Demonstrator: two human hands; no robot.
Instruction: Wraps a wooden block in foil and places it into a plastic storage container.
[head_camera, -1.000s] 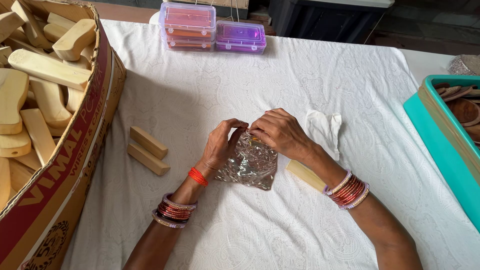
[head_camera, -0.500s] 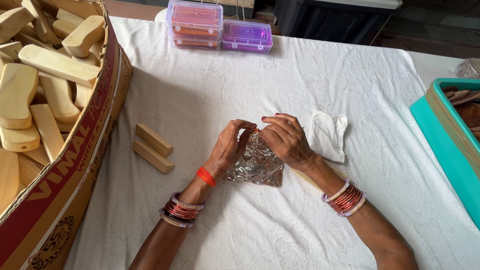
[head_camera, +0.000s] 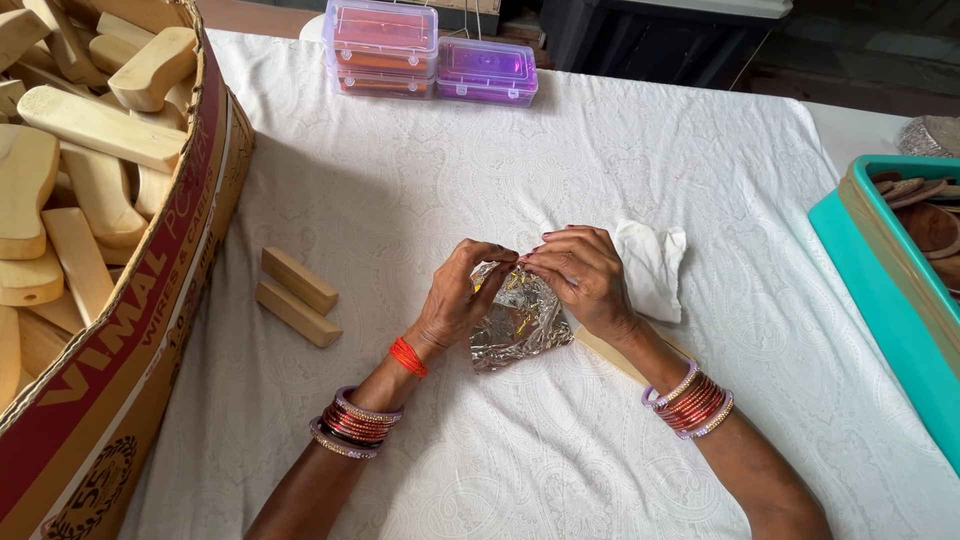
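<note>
both hands meet at the middle of the tabletop (head_camera: 420, 190), working a crinkled silver foil packet (head_camera: 515, 330) that lies on the white cloth. the left hand (head_camera: 460, 300) has its grip narrow, fingertips pinching the packet's top edge; the right hand (head_camera: 580, 280) pinches the same edge from the 3 o'clock side, so both are holding the foil between them. the foil looks thin and creased, and to my eye it could tear at that edge if the two hands pull apart too hard, or whatever is inside could spill onto the cloth. a flat wooden stick (head_camera: 610, 355) lies partly under the right wrist and could get nudged away

a crumpled white cloth (head_camera: 650, 265) sits just beside the right hand at 2 o'clock. two wooden blocks (head_camera: 297, 295) lie at 9 o'clock of the packet. beyond them a big cardboard box (head_camera: 150, 290) is heaped with pale carved wooden pieces (head_camera: 100, 130). at 12 o'clock stand two clear plastic cases (head_camera: 430, 50), shut, one tinted orange, one purple; what they hold i cannot tell. at 3 o'clock a teal crate (head_camera: 870, 260) holds brown flat pieces
</note>
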